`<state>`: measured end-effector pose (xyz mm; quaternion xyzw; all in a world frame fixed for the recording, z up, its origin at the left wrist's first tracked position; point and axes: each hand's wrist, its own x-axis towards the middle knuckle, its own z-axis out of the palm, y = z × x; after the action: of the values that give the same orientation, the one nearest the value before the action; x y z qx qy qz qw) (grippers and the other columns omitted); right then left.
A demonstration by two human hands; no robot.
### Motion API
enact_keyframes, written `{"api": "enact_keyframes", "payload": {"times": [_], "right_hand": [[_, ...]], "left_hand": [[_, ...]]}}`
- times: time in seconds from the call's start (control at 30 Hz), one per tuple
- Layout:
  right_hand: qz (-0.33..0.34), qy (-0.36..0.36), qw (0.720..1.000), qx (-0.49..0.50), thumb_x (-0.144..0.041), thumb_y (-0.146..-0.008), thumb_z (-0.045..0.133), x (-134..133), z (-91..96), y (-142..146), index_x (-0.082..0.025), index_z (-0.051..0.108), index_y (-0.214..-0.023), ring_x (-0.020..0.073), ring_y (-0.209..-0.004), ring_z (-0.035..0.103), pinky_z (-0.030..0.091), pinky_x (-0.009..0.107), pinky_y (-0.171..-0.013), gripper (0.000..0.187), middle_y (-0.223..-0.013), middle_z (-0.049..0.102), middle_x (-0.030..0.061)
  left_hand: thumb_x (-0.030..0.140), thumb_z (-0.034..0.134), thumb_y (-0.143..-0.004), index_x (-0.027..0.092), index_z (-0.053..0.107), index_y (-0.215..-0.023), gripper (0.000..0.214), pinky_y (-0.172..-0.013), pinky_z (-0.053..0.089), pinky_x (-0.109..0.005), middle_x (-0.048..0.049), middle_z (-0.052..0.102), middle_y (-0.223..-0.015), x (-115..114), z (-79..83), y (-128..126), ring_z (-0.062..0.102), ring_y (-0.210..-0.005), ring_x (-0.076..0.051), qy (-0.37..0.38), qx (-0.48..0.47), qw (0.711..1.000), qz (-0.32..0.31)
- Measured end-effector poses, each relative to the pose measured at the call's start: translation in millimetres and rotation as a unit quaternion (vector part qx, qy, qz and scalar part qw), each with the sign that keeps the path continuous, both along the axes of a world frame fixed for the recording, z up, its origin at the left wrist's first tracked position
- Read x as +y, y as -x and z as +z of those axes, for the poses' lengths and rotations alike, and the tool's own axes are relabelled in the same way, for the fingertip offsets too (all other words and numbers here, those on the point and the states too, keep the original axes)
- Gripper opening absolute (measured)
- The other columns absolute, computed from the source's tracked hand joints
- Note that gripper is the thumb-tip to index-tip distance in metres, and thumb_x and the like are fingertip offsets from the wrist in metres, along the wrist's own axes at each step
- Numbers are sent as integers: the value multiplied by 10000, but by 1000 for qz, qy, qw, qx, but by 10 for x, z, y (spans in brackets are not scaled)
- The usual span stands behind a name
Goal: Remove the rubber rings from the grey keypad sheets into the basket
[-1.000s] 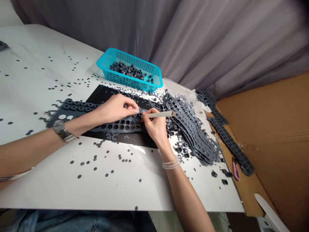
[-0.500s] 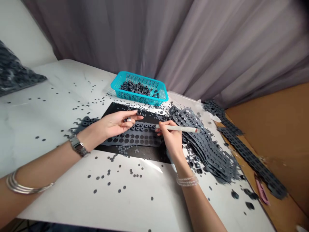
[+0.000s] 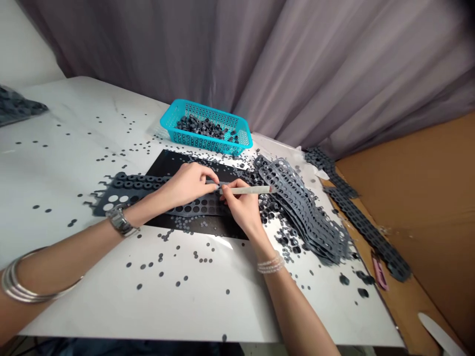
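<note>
My right hand (image 3: 241, 205) grips a white pen-shaped tool (image 3: 256, 190) whose rear end points right. Its tip is hidden at my fingers. My left hand (image 3: 189, 185) is closed, with thumb and forefinger meeting close to that tip; what they pinch is too small to make out. Beneath both hands a grey rubber strip (image 3: 191, 210), with rows of round holes and raised rings along its far side, lies across a black board (image 3: 193, 228). Part of the strip is covered by my left forearm.
Behind the board stands a turquoise basket (image 3: 206, 143) holding small black rubber pieces. To the right lie stacked perforated strips (image 3: 311, 217), loose black pieces (image 3: 265, 205) and a pink-handled cutter (image 3: 380, 272). Small grey discs (image 3: 161, 257) are scattered over the white table (image 3: 111, 311).
My left hand has come down and right, from holding a small black piece above the strip to meeting the tool's tip. My right hand appears slightly further left; the whole view has shifted.
</note>
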<state>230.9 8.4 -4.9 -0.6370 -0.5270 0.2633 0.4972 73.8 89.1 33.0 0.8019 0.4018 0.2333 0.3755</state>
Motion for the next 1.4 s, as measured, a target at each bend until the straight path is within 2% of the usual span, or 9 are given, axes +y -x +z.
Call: {"api": "enact_keyframes", "payload": {"times": [0.2, 0.3, 0.4, 0.57, 0.67, 0.8, 1.07, 1.23, 1.4], "right_hand": [[4, -9, 999, -35, -387, -859, 588, 11, 17, 24, -210, 552, -678, 142, -580, 525, 393, 259, -577, 256, -622, 605, -14], [11, -14, 998, -57, -351, -867, 572, 20, 24, 41, -212, 538, -681, 143, -587, 525, 385, 262, -580, 234, -637, 596, -12], [10, -21, 996, -90, -305, -865, 553, 31, 24, 58, -221, 510, -669, 148, -585, 521, 367, 263, -565, 218, -633, 577, -13], [6, -15, 996, -82, -314, -867, 561, 52, -4, 44, -221, 521, -680, 149, -577, 530, 378, 264, -573, 213, -618, 586, -16], [-2, -12, 999, -38, -350, -859, 588, 53, -8, 5, -216, 543, -679, 150, -589, 550, 412, 265, -600, 229, -624, 615, -11], [-35, -20, 999, 6, -397, -859, 597, 27, 13, -66, -217, 550, -692, 162, -623, 591, 443, 270, -627, 250, -645, 641, -3], [-60, -10, 996, -61, -383, -872, 571, -26, 28, -153, -221, 538, -669, 159, -580, 541, 391, 276, -586, 262, -624, 625, 2], [-70, -3, 997, 27, -422, -853, 611, -61, 32, -126, -219, 566, -684, 173, -638, 609, 467, 289, -645, 267, -669, 668, 11], [-58, 11, 987, 148, -445, -813, 655, -8, 167, -51, -217, 575, -719, 190, -678, 663, 537, 305, -649, 259, -668, 669, 9]], "left_hand": [[230, 570, -822, 182, 748, -1095, 330, -565, 323, -292, -73, 711, -749, -89, -44, -46, 629, -672, -210, -163, 202, 965, -35], [190, 528, -840, 181, 750, -1029, 292, -580, 340, -292, -101, 737, -836, -119, -66, -68, 654, -727, -223, -177, 226, 957, -36], [177, 517, -853, 174, 746, -845, 228, -555, 313, -288, -61, 668, -672, -121, -54, -61, 580, -596, -178, -156, 202, 965, -53], [206, 687, -789, 172, 700, -762, 45, -466, 259, -218, 40, 481, -562, -8, 38, 79, 390, -494, -77, 75, -99, 991, 51], [115, 692, -787, 140, 633, -719, 94, -394, 241, -154, 19, 507, -664, 98, 54, 170, 405, -516, -40, 313, -333, 882, 116], [22, 614, -827, 80, 641, -746, 103, -442, 413, -116, -119, 624, -846, 153, 1, 185, 577, -666, -84, 487, -415, 755, 146], [-27, 585, -850, 26, 676, -988, 174, -524, 552, -138, -154, 660, -911, 38, 4, 94, 658, -726, -128, 559, -442, 684, 158], [-6, 582, -863, 36, 665, -990, 158, -635, 596, -169, -161, 671, -943, -4, 11, 86, 683, -800, -152, 569, -470, 652, 173], [-76, 531, -747, 42, 649, -873, 209, -676, 583, -195, -190, 663, -957, 6, -7, 113, 689, -893, -191, 548, -448, 690, 150]]}}
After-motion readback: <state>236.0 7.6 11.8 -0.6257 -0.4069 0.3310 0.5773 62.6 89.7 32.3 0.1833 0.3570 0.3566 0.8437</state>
